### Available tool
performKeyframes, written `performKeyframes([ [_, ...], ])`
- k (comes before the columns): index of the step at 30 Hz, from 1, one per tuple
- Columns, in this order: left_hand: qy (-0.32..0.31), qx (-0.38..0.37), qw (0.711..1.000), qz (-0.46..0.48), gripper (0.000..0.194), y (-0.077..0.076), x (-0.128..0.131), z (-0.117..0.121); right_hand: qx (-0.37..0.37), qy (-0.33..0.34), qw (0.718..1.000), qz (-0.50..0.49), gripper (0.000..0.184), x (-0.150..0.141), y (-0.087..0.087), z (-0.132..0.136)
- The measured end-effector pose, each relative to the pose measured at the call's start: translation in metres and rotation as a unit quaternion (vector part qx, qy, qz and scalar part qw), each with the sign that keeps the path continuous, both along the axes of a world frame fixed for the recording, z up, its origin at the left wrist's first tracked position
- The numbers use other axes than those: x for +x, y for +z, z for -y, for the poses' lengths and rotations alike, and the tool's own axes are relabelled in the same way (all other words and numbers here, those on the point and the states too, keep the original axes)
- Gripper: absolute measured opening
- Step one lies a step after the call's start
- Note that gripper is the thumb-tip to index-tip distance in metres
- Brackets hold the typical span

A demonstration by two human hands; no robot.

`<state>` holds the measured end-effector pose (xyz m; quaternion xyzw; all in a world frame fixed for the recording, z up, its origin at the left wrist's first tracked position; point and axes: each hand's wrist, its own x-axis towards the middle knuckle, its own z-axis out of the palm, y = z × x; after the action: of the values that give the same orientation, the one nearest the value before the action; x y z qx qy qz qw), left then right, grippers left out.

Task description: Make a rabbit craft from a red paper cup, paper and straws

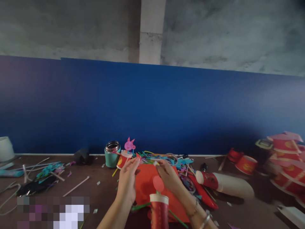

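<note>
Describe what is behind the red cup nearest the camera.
Behind the red cup, a red-orange sheet shows, with coloured strips farther back; what the cup itself covers cannot be seen.

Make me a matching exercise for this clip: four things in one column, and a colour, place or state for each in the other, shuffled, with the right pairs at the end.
Things
1. Left hand
2. Flask
3. Stack of white and red cups
4. Pig-face cutout

Descriptions
A. Lying on its side, to the right of the hands
B. Pink, standing up above the rim of a red cup
C. Pinching a small red piece
D. Teal, with its top open

Right pairs: 1-C, 2-D, 3-A, 4-B
</note>
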<state>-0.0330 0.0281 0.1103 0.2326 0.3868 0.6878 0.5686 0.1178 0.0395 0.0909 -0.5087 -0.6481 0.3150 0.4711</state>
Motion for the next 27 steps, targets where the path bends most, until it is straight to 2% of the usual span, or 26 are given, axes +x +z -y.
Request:
performKeyframes([
  [2,-0.021,-0.006,0.999,-0.048,0.033,-0.011,0.010,-0.004,0.020,0.015,1.000,0.001,0.022,0.004,0.007,0.015],
  [5,-0.053,0.014,0.992,-0.110,0.028,-0.019,0.025,-0.005,0.049,0.008,0.996,0.073,0.018,0.001,0.013,0.027],
  [8,-0.066,0.037,0.989,-0.129,0.024,-0.022,0.035,-0.003,0.078,-0.033,0.983,0.160,0.018,0.000,0.011,0.025],
  [11,-0.059,0.034,0.988,-0.138,0.023,-0.025,0.037,-0.005,0.074,-0.085,0.970,0.215,0.019,0.002,0.007,0.019],
  [16,-0.047,0.027,0.988,-0.148,0.025,-0.031,0.034,-0.011,0.067,-0.076,0.966,0.238,0.018,0.006,0.007,0.018],
  [18,-0.043,0.023,0.988,-0.150,0.026,-0.031,0.033,-0.011,0.063,-0.098,0.959,0.259,0.019,0.010,0.009,0.017],
  [21,-0.046,0.018,0.987,-0.153,0.028,-0.029,0.032,-0.011,0.018,-0.125,0.939,0.320,0.020,0.022,0.008,0.011],
  [23,-0.063,0.016,0.984,-0.164,0.028,-0.026,0.032,-0.010,-0.044,-0.112,0.914,0.388,0.024,0.030,0.004,0.007],
  [25,-0.079,0.018,0.980,-0.180,0.026,-0.024,0.033,-0.009,-0.103,-0.093,0.885,0.445,0.033,0.036,-0.001,0.003],
  [27,-0.089,0.020,0.977,-0.191,0.023,-0.024,0.034,-0.009,-0.136,-0.091,0.868,0.469,0.043,0.038,-0.006,0.001],
])
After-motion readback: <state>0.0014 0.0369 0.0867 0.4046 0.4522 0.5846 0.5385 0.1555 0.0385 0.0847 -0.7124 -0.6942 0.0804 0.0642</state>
